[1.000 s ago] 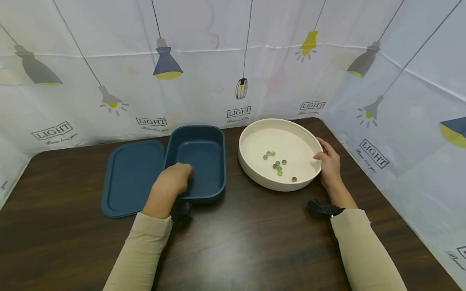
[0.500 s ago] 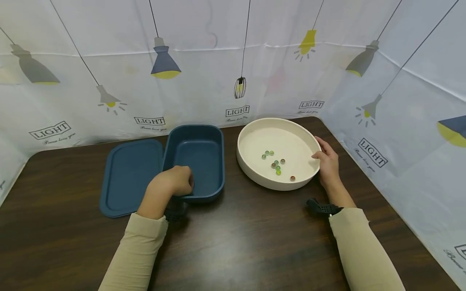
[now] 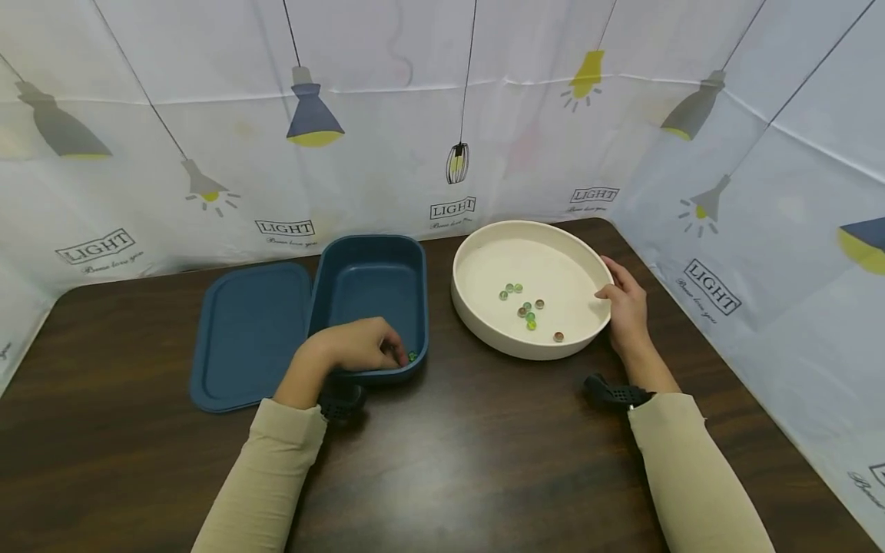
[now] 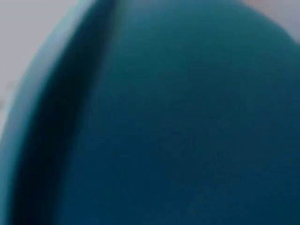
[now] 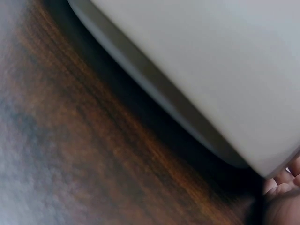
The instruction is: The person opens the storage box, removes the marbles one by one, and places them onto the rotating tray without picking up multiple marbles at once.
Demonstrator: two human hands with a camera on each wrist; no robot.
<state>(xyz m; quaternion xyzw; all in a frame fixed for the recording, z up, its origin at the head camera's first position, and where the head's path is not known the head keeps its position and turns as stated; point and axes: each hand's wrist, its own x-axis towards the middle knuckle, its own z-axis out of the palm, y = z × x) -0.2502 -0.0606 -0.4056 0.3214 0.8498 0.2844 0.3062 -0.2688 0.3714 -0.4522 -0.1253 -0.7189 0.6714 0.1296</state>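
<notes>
My left hand [image 3: 362, 346] reaches into the near end of the dark blue rectangular container [image 3: 373, 236], fingers bent down. A small green glass marble [image 3: 412, 356] shows at its fingertips in the near right corner; whether the fingers pinch anything is hidden. In the left wrist view only the container's blurred blue wall [image 4: 178, 131] shows. My right hand [image 3: 628, 311] grips the right rim of a round cream tray [image 3: 477, 330], its thumb over the edge. Several green and brown marbles [image 3: 531, 325] lie loose on the tray floor.
Left of the container a matching blue lid [image 3: 252, 338] lies flat on the dark wooden table [image 3: 442, 461]. A lamp-patterned white cloth [image 3: 387, 169] hangs behind the table and along the right side.
My left hand has shifted right inside the blue container, and a green marble now shows beside its fingertips. The right hand keeps its hold on the tray.
</notes>
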